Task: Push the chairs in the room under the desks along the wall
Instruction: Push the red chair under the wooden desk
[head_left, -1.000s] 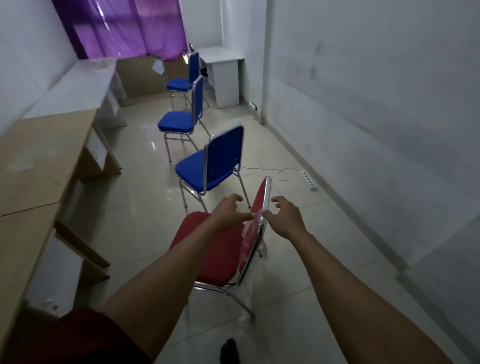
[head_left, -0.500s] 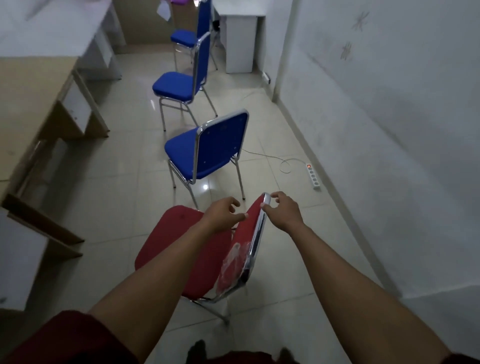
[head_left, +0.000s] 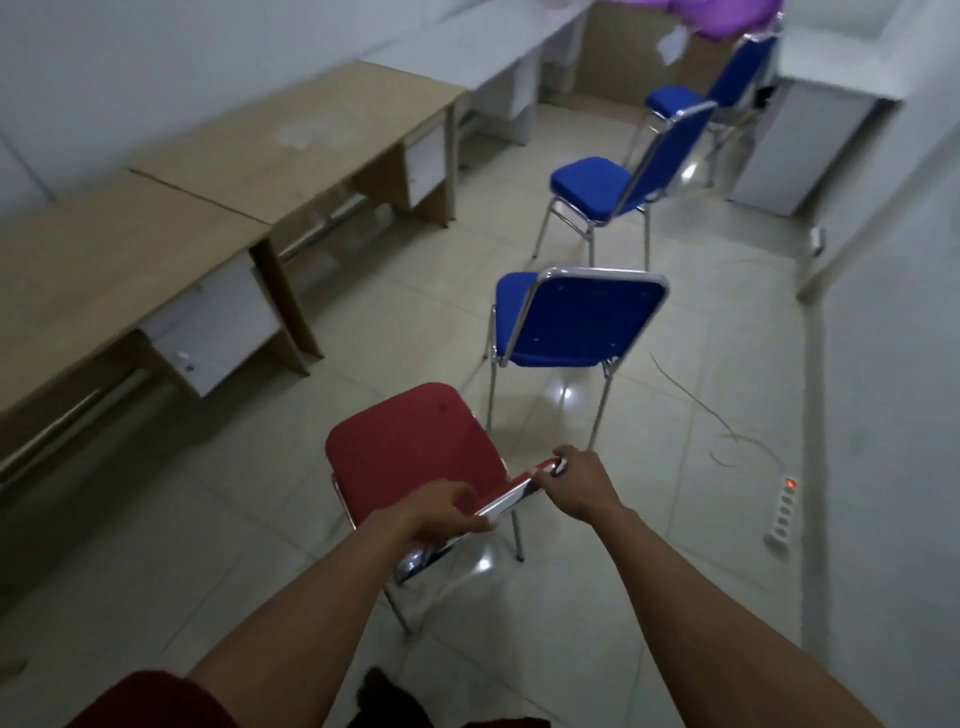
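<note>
A red chair (head_left: 410, 447) with chrome legs stands just in front of me, its seat pointing towards the desks on the left. My left hand (head_left: 441, 512) grips the left end of its backrest top, and my right hand (head_left: 582, 488) grips the right end. Two wooden desks (head_left: 104, 260) with white drawers line the left wall, then white desks (head_left: 467, 62) further back. A blue chair (head_left: 566, 322) stands right beyond the red one. A second blue chair (head_left: 618, 182) and a third (head_left: 727, 83) stand further down the room.
A white power strip (head_left: 782, 514) with a lit red switch lies on the tiled floor at the right wall, its thin cable (head_left: 696, 400) trailing across the floor. A white cabinet desk (head_left: 810, 140) stands at the far right. Open floor lies between the red chair and the desks.
The view has swung left towards the desks. The red chair has turned with my hands, so its seat now faces the wooden desks. Both hands have closed on the backrest top.
</note>
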